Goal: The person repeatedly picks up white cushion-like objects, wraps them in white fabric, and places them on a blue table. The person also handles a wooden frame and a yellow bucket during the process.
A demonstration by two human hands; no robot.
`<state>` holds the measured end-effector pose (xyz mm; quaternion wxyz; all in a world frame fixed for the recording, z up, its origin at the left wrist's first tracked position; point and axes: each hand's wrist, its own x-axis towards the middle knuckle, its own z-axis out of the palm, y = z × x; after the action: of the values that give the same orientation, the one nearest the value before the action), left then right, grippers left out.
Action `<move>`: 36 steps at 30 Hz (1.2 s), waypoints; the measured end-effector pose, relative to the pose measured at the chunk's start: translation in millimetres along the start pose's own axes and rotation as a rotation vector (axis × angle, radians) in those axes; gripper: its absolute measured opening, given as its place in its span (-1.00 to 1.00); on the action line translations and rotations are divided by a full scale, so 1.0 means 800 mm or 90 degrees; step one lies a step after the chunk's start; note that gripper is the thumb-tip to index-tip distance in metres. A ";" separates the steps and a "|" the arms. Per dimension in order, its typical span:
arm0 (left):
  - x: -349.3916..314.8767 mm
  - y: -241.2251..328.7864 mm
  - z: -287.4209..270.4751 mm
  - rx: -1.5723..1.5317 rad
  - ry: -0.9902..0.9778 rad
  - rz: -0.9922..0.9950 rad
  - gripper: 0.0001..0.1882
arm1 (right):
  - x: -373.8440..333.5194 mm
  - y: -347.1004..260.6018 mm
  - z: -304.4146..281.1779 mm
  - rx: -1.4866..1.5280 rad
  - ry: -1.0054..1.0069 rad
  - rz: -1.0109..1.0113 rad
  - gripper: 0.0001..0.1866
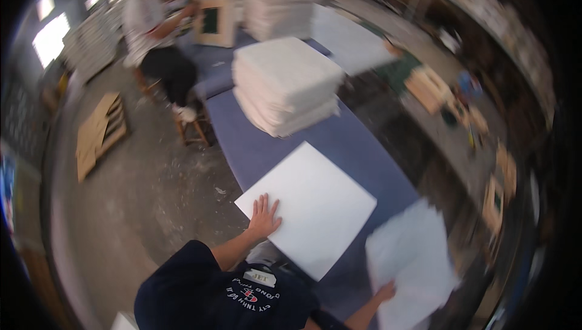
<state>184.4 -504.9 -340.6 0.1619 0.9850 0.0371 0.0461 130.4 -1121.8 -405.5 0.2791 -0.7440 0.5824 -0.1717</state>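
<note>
A white square sheet [315,209] lies flat on the blue-covered table, turned cornerwise to me. My left hand [264,218] rests palm down on its left part, fingers spread. At the lower right is a loose pile of thin white sheets [415,257] with uneven edges. My right hand [384,292] is at the near left edge of that pile, its fingers bent together over the edge of a sheet. Blur hides how many sheets are between those fingers.
A tall block of stacked white sheets [288,81] stands ahead on the blue table [242,148]. Beyond it, a person [151,27] sits on a stool [193,131], handling a wooden frame [216,22]. Cardboard [100,133] lies on the floor at left; wooden pieces [429,89] lie at right.
</note>
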 end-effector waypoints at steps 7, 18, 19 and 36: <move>-0.010 -0.035 -0.009 -0.055 -0.005 -0.029 -0.24 | -0.056 -0.155 -0.010 0.473 -0.060 0.120 -0.49; 0.014 -0.182 0.054 -0.768 -0.237 -0.685 0.00 | 0.084 -0.293 -0.122 1.070 -0.279 -0.145 -0.39; 0.013 -0.189 0.059 -0.827 -0.236 -0.785 0.03 | 0.045 -0.316 -0.094 1.078 -0.270 -0.113 -0.41; 0.177 -0.159 -0.096 -0.811 -0.624 -0.420 -0.21 | -0.666 -0.310 0.103 0.477 -1.027 0.271 -0.74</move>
<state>309.8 -347.8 -298.3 0.6852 0.5545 0.2141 -0.4209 229.1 -549.9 -280.9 0.8505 -0.3757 0.2417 0.2776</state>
